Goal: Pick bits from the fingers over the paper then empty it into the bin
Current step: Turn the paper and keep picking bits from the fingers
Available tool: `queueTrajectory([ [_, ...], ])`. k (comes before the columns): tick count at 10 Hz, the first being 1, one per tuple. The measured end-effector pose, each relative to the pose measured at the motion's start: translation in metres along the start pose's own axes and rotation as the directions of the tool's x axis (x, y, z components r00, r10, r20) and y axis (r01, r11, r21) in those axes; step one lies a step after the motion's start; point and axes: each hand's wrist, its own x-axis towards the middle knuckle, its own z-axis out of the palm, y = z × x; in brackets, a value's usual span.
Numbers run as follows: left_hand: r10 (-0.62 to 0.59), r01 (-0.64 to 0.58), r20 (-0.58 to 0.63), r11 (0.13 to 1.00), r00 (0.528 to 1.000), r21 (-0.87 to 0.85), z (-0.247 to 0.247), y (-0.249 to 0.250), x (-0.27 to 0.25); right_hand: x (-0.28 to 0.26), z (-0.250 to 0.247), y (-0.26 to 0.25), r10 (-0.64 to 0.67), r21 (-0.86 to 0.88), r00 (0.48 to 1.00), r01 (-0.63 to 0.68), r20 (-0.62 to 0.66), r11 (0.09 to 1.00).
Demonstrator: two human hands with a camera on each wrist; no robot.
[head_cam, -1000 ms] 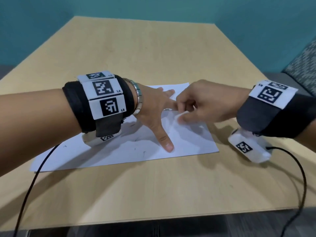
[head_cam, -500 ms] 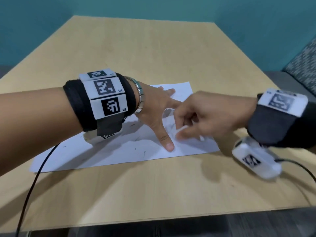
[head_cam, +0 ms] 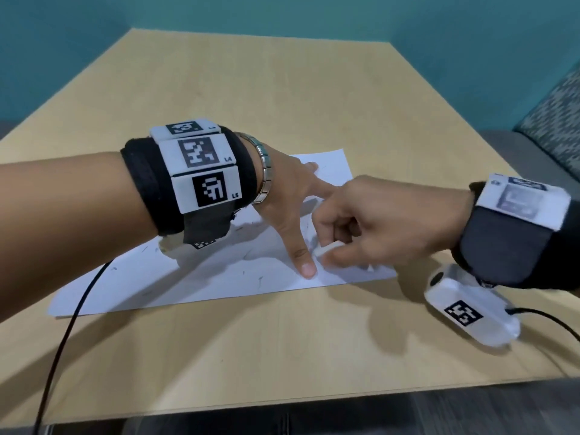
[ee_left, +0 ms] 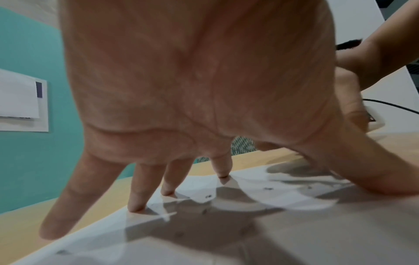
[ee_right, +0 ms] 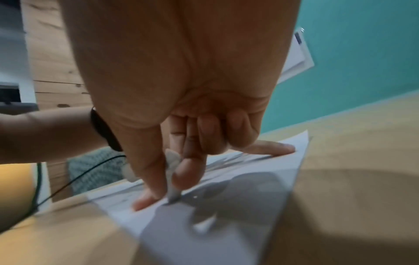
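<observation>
A white paper sheet (head_cam: pixel 219 277) lies on the table, with small dark bits (head_cam: pixel 243 273) scattered on it. My left hand (head_cam: pixel 287 208) is spread flat on the sheet, its fingers straight and their tips pressing the paper (ee_left: pixel 226 233). My right hand (head_cam: pixel 324 251) pinches a small white piece (head_cam: pixel 328 247) between thumb and forefinger, right beside the left thumb tip (head_cam: pixel 307 269). In the right wrist view the white piece (ee_right: pixel 171 161) points down and its grey end touches the paper (ee_right: pixel 204 233). No bin is in view.
The tan wooden table (head_cam: pixel 282 89) stretches far beyond the sheet. Black cables (head_cam: pixel 62 324) trail off both wrists toward the table's front edge. A patterned cushion (head_cam: pixel 552 120) sits past the right edge, and a teal wall stands behind.
My right hand has moved toward me, from the left forefinger down to the left thumb tip, still pinching the white piece. The left hand has stayed spread on the paper.
</observation>
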Motion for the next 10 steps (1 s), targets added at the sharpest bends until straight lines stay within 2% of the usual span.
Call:
queueTrajectory([
  [1, -0.017, 0.017, -0.003, 1.000, 1.000, 0.020, -0.001, 0.002, 0.001, 0.006, -0.014, 0.016, 0.061, -0.073, 0.989, -0.071, -0.136, 0.995],
  [2, -0.007, 0.007, 0.001, 1.000, 1.000, 0.019, -0.001, 0.003, -0.001, 0.004, -0.010, 0.015, 0.064, -0.054, 0.986, -0.073, -0.154, 0.996],
  [3, -0.010, 0.010, 0.006, 1.000, 1.000, -0.004, -0.003, 0.004, -0.004, -0.002, -0.004, 0.008, 0.014, -0.048, 1.000, -0.015, -0.017, 0.999],
  [4, -0.040, 0.040, 0.003, 0.998, 0.999, 0.054, -0.004, 0.007, -0.003, 0.002, -0.018, 0.022, 0.112, -0.065, 0.977, -0.126, -0.180, 0.990],
  [5, -0.031, 0.031, 0.003, 0.999, 1.000, 0.035, -0.004, 0.008, -0.004, -0.003, -0.003, 0.011, 0.049, -0.001, 0.996, -0.049, -0.078, 0.999],
  [6, -0.025, 0.026, -0.006, 0.999, 1.000, 0.040, -0.004, 0.008, -0.004, -0.005, -0.005, 0.012, 0.048, -0.011, 0.997, -0.048, -0.061, 0.999],
  [7, 0.003, 0.003, -0.047, 0.992, 0.999, 0.124, -0.004, 0.008, 0.002, -0.001, -0.016, 0.021, 0.132, -0.030, 0.977, -0.138, -0.168, 0.990],
  [8, 0.083, -0.078, -0.045, 0.991, 0.996, 0.104, -0.004, 0.007, 0.006, -0.006, -0.002, 0.005, 0.052, -0.028, 0.997, -0.053, -0.053, 0.998],
  [9, 0.113, -0.111, -0.086, 0.994, 0.990, 0.020, 0.000, 0.007, 0.013, -0.006, -0.015, 0.020, 0.156, -0.021, 0.971, -0.162, -0.179, 0.987],
  [10, 0.101, -0.101, -0.135, 0.995, 0.986, 0.009, 0.003, 0.002, 0.023, -0.006, -0.012, 0.019, 0.153, -0.031, 0.974, -0.160, -0.164, 0.987],
])
